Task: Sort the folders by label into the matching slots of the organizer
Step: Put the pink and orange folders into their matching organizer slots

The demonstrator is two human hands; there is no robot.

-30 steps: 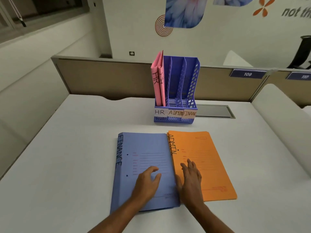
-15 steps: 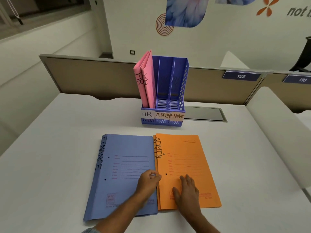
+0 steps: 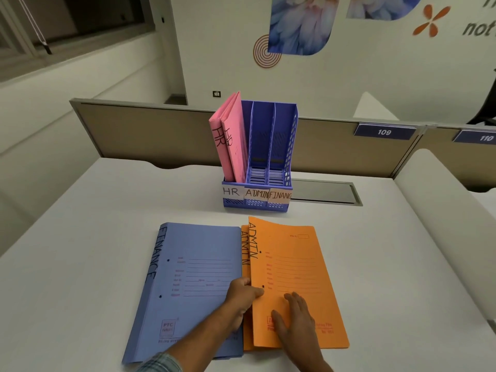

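Left hand [image 3: 243, 298] pinches the spine edge of the top orange ADMIN folder [image 3: 292, 272], thumb on top, that edge raised a little. Right hand [image 3: 295, 319] lies flat on its cover, fingers straight. Second ADMIN folder [image 3: 244, 253] underneath. Blue FINANCE folder [image 3: 196, 264] just left, all on the table [image 3: 80, 237]. Behind them is the blue organizer [image 3: 281, 135], slots marked HR, ADMIN, FINANCE, with two pink HR folders [image 3: 229, 146] leaning in the HR slot.

matt orange card folder [image 3: 292, 277], matt blue card folder [image 3: 196, 285], perforated blue plastic organizer [image 3: 291, 146], smooth white table [image 3: 80, 237]
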